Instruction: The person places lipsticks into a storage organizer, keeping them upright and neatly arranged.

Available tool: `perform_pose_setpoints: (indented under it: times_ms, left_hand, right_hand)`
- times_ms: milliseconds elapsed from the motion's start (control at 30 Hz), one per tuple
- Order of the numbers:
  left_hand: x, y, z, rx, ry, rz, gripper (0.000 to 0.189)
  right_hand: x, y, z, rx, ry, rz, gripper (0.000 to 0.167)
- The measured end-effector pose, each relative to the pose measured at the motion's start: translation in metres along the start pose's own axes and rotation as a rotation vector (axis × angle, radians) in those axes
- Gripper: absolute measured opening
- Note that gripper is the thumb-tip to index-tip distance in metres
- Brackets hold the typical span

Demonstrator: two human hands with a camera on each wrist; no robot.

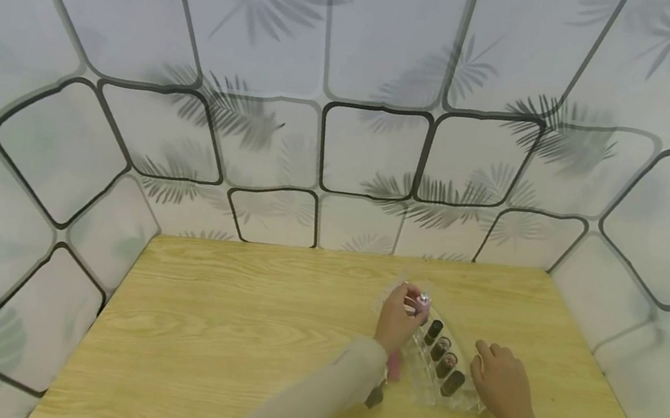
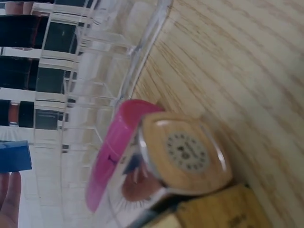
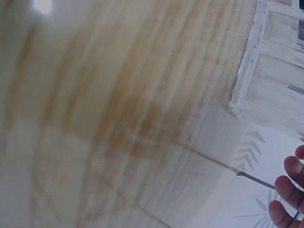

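Observation:
My left hand pinches a small lilac piece with a shiny silvery top over the far end of a clear stepped organizer. In the left wrist view, fingertips show right by a blue block-shaped piece at the edge. Several dark lipstick-like tubes stand in a row in the organizer. Beside its near end, my right hand has its fingers loosely bent and holds nothing. Those fingers appear at the lower right of the right wrist view.
Under the left wrist, a pink tube lies against the organizer. Next to it are a clear-sided item with a tan printed end and a yellowish wooden-looking block. Patterned white panels enclose the wood-grain table.

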State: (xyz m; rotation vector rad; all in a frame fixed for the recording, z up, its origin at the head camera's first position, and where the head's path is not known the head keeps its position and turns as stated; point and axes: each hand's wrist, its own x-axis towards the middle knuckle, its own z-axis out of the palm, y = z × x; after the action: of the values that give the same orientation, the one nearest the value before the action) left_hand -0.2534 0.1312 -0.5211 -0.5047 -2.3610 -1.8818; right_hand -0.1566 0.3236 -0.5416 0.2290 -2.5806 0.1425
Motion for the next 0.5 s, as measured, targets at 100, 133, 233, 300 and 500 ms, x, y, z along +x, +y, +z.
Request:
perform_pose_setpoints:
  times_ms: [100, 133, 233, 300, 500]
  left_hand:
    - [0.001, -0.003, 0.002, 0.012, -0.039, -0.001, 0.03]
    - [0.001, -0.004, 0.002, 0.019, -0.05, 0.003, 0.03]
    - [0.001, -0.007, 0.003, 0.072, -0.08, 0.023, 0.028]
    - [0.002, -0.007, 0.003, 0.115, -0.094, 0.041, 0.027]
    - [0.001, -0.012, 0.005, 0.184, -0.116, 0.065, 0.024]
  right_hand:
    - [0.0, -0.001, 0.0, 0.003, 0.003, -0.004, 0.021]
    - [0.0, -0.001, -0.001, 0.002, 0.004, -0.005, 0.021]
    - [0.0, -0.002, -0.001, -0.001, 0.003, -0.004, 0.02]
    - [0.0, -0.003, -0.002, -0.002, -0.005, 0.001, 0.02]
    - [0.0, -0.003, -0.003, 0.006, -0.015, 0.007, 0.02]
